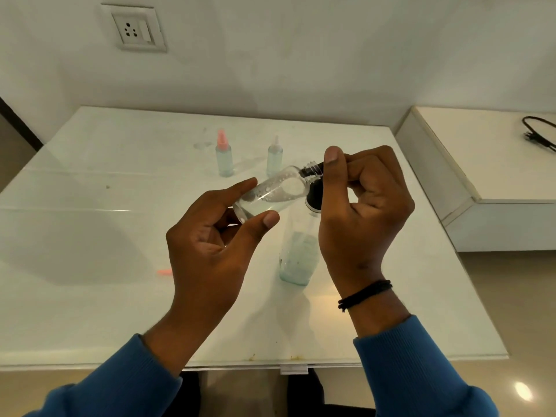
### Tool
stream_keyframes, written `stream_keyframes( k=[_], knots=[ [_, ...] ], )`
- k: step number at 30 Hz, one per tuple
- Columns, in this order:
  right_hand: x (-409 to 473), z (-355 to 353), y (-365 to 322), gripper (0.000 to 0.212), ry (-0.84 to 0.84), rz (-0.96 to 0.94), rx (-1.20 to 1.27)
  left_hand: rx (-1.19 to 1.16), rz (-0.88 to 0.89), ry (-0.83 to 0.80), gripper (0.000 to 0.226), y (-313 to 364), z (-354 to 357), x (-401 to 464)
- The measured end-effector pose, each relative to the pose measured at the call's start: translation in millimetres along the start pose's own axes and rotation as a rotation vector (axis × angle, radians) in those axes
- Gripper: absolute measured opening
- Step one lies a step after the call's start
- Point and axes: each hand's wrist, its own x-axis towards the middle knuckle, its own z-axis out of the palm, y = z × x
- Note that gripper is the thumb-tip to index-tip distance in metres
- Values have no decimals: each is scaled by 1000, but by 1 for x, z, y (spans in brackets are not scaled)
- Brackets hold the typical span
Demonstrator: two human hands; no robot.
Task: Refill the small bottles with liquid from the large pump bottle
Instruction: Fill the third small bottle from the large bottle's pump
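Observation:
My left hand [210, 236] grips a small clear bottle [270, 194] by its base, tilted with its open threaded neck up and to the right; bubbly liquid lies inside. Its neck meets the black pump head [314, 194] of the large pump bottle [299, 257], which stands on the table below. My right hand [364, 206] curls over that pump head, thumb up by the small bottle's neck. Two more small bottles stand farther back: one with a pink cap [224, 156], one with a clear cap [274, 158].
The white glass-topped table [90, 236] has a small pink object [164, 271] lying near my left wrist. A lower white counter [481, 164] with a black cable [538, 133] stands at the right. A wall socket [134, 28] is on the wall behind.

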Motion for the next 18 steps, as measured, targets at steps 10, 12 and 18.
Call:
stream_keyframes(
  k=[10, 12, 18],
  knots=[
    [-2, 1, 0, 29, 14, 7, -11, -6, 8, -5, 42, -2, -2, 1],
    [-1, 1, 0, 28, 10, 6, -8, 1, 14, -9, 43, -2, -1, 1],
    [0, 0, -2, 28, 24, 4, -12, -10, 1, -5, 43, -2, -1, 0]
  ],
)
